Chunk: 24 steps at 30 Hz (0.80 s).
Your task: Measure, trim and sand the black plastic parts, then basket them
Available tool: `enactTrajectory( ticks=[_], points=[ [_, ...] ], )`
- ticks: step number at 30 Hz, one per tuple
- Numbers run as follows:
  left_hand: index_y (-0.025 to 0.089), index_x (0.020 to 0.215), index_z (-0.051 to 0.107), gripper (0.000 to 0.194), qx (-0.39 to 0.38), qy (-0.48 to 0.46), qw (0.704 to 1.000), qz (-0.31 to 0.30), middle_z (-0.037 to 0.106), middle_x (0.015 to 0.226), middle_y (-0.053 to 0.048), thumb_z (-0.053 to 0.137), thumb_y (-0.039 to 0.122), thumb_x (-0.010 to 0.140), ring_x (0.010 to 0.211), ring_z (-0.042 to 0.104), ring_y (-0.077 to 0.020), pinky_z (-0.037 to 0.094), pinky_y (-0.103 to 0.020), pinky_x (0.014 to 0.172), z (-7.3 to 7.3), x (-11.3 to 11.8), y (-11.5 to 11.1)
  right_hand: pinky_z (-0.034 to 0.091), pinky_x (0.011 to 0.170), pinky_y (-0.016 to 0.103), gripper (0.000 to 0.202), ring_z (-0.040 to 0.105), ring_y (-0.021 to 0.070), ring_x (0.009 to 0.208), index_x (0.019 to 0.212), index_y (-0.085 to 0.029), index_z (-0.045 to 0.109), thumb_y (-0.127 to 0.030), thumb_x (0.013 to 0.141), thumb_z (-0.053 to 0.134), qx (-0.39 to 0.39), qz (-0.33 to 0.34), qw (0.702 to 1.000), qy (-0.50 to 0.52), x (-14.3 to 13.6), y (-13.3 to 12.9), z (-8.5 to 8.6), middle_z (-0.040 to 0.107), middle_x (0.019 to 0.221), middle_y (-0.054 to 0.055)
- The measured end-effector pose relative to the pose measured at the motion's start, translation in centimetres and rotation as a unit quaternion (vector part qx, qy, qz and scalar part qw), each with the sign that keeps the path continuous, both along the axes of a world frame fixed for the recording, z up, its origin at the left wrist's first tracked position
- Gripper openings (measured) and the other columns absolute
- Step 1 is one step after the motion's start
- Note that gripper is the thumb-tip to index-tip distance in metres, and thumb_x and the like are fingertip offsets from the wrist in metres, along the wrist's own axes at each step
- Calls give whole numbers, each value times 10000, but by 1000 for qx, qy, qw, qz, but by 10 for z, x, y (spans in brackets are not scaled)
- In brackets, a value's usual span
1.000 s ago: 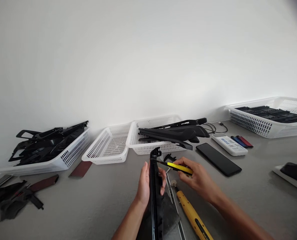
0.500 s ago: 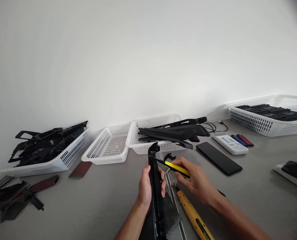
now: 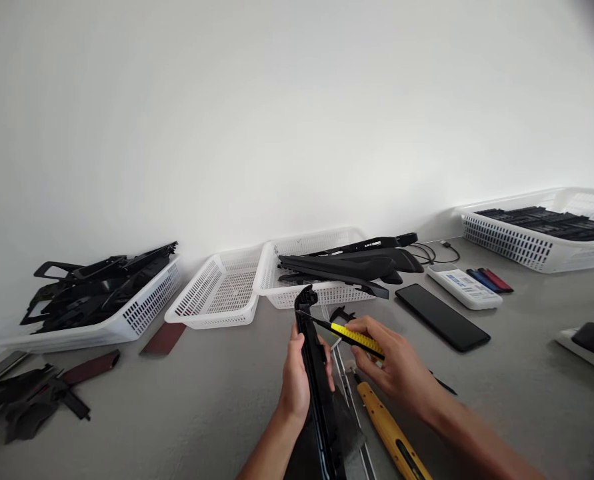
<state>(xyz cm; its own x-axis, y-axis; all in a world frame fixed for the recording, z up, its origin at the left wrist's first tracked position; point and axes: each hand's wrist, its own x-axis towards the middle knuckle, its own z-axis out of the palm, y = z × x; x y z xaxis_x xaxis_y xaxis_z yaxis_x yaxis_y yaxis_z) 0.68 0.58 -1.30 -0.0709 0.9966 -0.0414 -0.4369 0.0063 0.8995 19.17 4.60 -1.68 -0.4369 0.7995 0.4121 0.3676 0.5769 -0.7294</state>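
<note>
My left hand (image 3: 297,373) is wrapped round a long black plastic trim piece (image 3: 317,393), which stands tilted with its hooked end up. In my right hand (image 3: 389,357) is a yellow and black utility knife (image 3: 357,338), pinched between thumb and fingers. Its thin tip points left and meets the upper part of the trim piece; whether it cuts in cannot be made out. Below my right hand lies a tool with a yellow handle (image 3: 389,427). Behind the trim piece, a metal ruler-like strip (image 3: 359,427) lies on the grey table, partly hidden.
White baskets stand along the wall: one with black parts (image 3: 151,300) at left, a bare one (image 3: 211,313), one with long black trims (image 3: 317,293), another (image 3: 507,247) at right. A phone (image 3: 441,317), a white box (image 3: 464,287) and sandpaper (image 3: 163,339) lie on the table.
The view has shifted slightly, so the table items sit a little further right. The trim piece's lower end has swung right, while the knife tip stays at its upper part.
</note>
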Motion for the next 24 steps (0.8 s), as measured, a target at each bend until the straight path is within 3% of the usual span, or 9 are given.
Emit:
enactTrajectory(
  ticks=[17,24],
  points=[
    [233,984,536,404,-12,3,1000,12,554,676,30,593,620,883,521,407,-126,396,-203,422,2,0,-1,475,623,275,214,671,200,818,1153,-238,638,-317,993,520,-20,-35,999,1,3,6,0,724,1030,42],
    [238,915,517,402,-25,-2,1000,8,565,677,25,576,634,885,501,362,-113,353,-190,404,-4,-1,-1,470,639,284,224,671,189,780,1157,-246,635,-278,974,510,-2,-35,999,-19,2,5,-3,724,1017,26]
  ],
)
